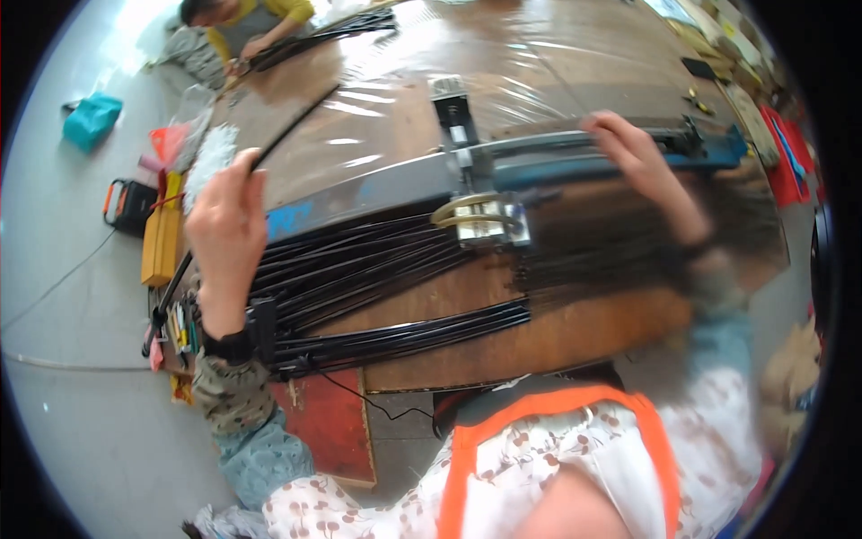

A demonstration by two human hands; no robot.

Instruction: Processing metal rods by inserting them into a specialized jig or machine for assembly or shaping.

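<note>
My left hand (pixel 226 225) is closed round a long thin black rod (pixel 301 121), raised at the left of the bench. The rod slants from the upper right down past my wrist. My right hand (pixel 633 157), slightly blurred, is over the right part of a long metal rail (pixel 566 144), its fingers drawn together. A faint thin line meets its fingertips; what they hold I cannot make out. Between the hands a metal clamp-like fixture (pixel 485 220) with a yellowish tube loop sits across the rail. Bundles of black rods (pixel 359 269) lie in front of the rail.
The wooden bench (pixel 422 346) is partly covered with clear plastic sheet (pixel 422 54). Across it a person (pixel 247 27) in yellow sleeves handles similar black rods. A yellow box (pixel 160 247) and a black case (pixel 130 207) stand left; a red bin (pixel 786 157) is at right.
</note>
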